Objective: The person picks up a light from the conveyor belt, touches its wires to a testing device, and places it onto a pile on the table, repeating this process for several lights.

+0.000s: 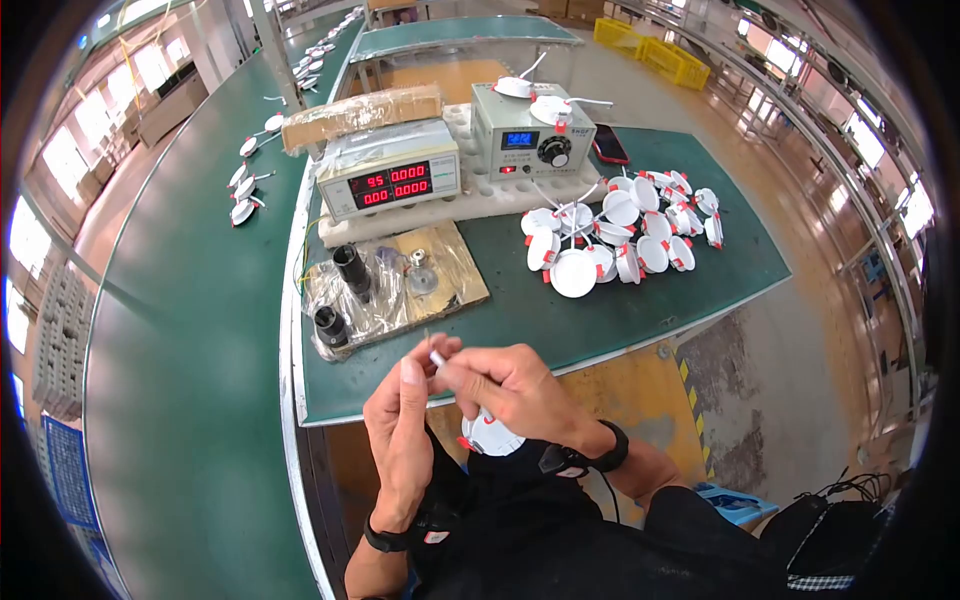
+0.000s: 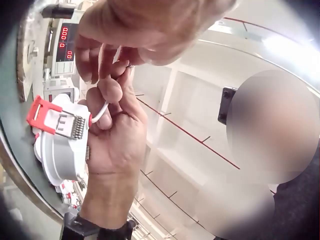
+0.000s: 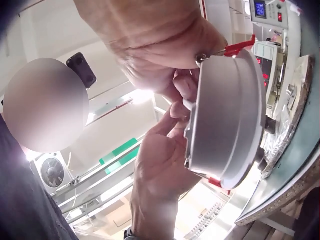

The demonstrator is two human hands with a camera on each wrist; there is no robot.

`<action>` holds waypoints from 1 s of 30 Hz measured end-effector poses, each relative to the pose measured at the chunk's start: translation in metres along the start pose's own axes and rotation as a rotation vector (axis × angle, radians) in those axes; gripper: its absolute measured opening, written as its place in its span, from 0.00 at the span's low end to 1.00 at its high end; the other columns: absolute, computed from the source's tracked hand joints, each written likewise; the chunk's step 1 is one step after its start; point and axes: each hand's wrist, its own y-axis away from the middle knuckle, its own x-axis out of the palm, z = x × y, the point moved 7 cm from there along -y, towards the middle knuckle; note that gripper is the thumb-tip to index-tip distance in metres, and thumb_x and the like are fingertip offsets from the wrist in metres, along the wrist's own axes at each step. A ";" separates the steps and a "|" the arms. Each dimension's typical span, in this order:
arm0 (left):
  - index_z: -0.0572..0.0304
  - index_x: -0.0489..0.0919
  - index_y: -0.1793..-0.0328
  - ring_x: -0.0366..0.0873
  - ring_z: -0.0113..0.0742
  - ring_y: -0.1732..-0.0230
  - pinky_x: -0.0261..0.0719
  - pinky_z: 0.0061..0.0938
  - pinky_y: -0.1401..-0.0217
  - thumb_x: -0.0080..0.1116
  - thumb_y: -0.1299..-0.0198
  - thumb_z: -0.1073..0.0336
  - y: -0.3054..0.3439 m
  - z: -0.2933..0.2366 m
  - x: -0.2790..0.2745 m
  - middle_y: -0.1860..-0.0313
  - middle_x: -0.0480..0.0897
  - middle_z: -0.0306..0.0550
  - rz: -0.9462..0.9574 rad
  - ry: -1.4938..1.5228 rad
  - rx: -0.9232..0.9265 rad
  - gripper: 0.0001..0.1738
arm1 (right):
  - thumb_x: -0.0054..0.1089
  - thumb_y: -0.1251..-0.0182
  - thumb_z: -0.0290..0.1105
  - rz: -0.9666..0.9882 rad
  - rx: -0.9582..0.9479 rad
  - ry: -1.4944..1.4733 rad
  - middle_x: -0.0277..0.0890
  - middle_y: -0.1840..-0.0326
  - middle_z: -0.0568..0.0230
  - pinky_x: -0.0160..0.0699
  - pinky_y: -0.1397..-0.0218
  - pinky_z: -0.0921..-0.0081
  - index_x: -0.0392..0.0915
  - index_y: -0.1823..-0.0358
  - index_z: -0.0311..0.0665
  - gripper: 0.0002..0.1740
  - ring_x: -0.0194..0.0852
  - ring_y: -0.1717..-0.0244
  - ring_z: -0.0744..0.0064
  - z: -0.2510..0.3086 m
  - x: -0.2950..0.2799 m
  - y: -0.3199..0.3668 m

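Green workbench (image 1: 540, 322) up at 12 o'clock, power meter (image 1: 350, 192) nearer 11; right hand (image 1: 515, 393) pinches the white cable (image 1: 438, 358) of a round lamp (image 1: 494, 438), which hangs at about 7 from that hand, so right's the nearer one; left hand (image 1: 400, 425) has fingertips at the cable's end, can't tell if they grip; from the head view that end points roughly to 11, long axis 11-to-5.

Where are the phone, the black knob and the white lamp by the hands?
White lamp (image 3: 227, 117), right wrist view: on its round side.
Black knob (image 1: 554, 151), head view: on its front, near the middle.
Phone (image 1: 610, 146), head view: on its dark screen.
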 end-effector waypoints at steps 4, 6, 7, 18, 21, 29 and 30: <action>0.67 0.64 0.20 0.77 0.38 0.34 0.74 0.34 0.30 0.54 0.22 0.58 0.011 0.045 0.000 0.34 0.80 0.53 0.138 0.030 -0.204 0.32 | 0.49 0.15 0.40 -0.070 0.017 -0.188 0.73 0.73 0.75 0.69 0.71 0.83 0.82 0.49 0.31 0.19 0.66 0.74 0.88 -0.012 -0.010 -0.009; 0.66 0.62 0.20 0.81 0.43 0.38 0.83 0.38 0.37 0.58 0.25 0.58 0.021 0.065 0.011 0.37 0.80 0.53 0.296 0.246 -0.427 0.34 | 0.49 0.15 0.39 -0.045 0.105 -0.240 0.74 0.73 0.74 0.66 0.71 0.86 0.80 0.48 0.30 0.18 0.65 0.74 0.90 -0.024 -0.012 -0.022; 0.65 0.62 0.21 0.84 0.47 0.40 0.89 0.41 0.42 0.60 0.27 0.59 0.025 0.066 0.021 0.38 0.80 0.54 0.363 0.353 -0.537 0.35 | 0.49 0.15 0.38 -0.052 0.130 -0.205 0.75 0.73 0.72 0.64 0.72 0.86 0.80 0.47 0.30 0.17 0.63 0.76 0.91 -0.027 -0.012 -0.029; 0.66 0.70 0.32 0.86 0.44 0.46 0.91 0.40 0.43 0.63 0.35 0.75 -0.038 0.106 0.004 0.44 0.81 0.50 0.263 0.441 -0.603 0.26 | 0.55 0.19 0.40 -0.066 0.297 0.083 0.79 0.76 0.70 0.59 0.80 0.85 0.82 0.62 0.32 0.18 0.61 0.82 0.90 -0.095 -0.041 -0.107; 0.64 0.71 0.32 0.87 0.45 0.47 0.92 0.40 0.45 0.63 0.35 0.75 -0.053 0.113 0.004 0.45 0.82 0.49 0.272 0.451 -0.642 0.25 | 0.56 0.20 0.41 -0.028 0.339 0.162 0.78 0.77 0.70 0.55 0.81 0.84 0.81 0.64 0.33 0.18 0.60 0.83 0.90 -0.109 -0.050 -0.125; 0.63 0.73 0.33 0.88 0.46 0.47 0.92 0.39 0.47 0.63 0.35 0.73 -0.066 0.120 0.004 0.46 0.84 0.50 0.285 0.428 -0.679 0.24 | 0.56 0.22 0.43 -0.012 0.384 0.080 0.73 0.81 0.70 0.61 0.80 0.79 0.80 0.67 0.30 0.22 0.64 0.83 0.85 -0.124 -0.050 -0.136; 0.63 0.72 0.33 0.88 0.46 0.47 0.92 0.39 0.47 0.63 0.34 0.73 -0.067 0.120 0.004 0.46 0.84 0.50 0.284 0.431 -0.681 0.24 | 0.56 0.22 0.43 -0.020 0.380 0.105 0.73 0.82 0.70 0.60 0.80 0.79 0.81 0.68 0.30 0.22 0.64 0.83 0.85 -0.124 -0.051 -0.136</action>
